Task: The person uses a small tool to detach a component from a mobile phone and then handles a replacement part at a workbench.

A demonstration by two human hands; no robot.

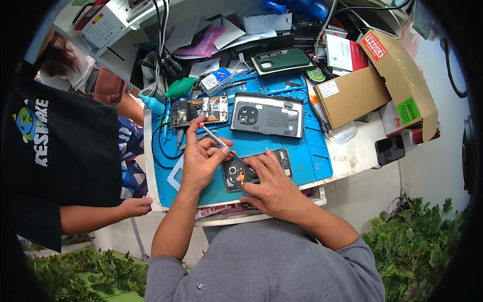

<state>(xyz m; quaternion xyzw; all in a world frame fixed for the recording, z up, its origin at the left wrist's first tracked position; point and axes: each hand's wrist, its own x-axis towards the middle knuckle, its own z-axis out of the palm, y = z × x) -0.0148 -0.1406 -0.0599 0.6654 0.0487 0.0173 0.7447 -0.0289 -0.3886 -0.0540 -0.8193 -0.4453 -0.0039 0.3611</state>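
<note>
A slim screwdriver [214, 135] with a red end cap is pinched in the fingers of my left hand [197, 163]. Its shaft slants down to the right, toward an opened phone [232, 174] lying on the blue work mat [161, 173]. Inner parts and a bit of orange flex show beside the phone's camera area. My right hand [275, 189] lies over the phone's middle, fingers bent and closed on it, hiding part of it. Farther back sit a second opened phone [201, 111] with bare innards and a dark phone back panel [267, 116].
A green air blower [180, 87], a blue bottle [152, 104] and a small plastic case [217, 80] stand back left. Behind are a green phone case [283, 59], cardboard boxes [354, 95] and papers. A smartphone [390, 150] sits at the right edge. A person's hand [136, 206] touches the table's left corner.
</note>
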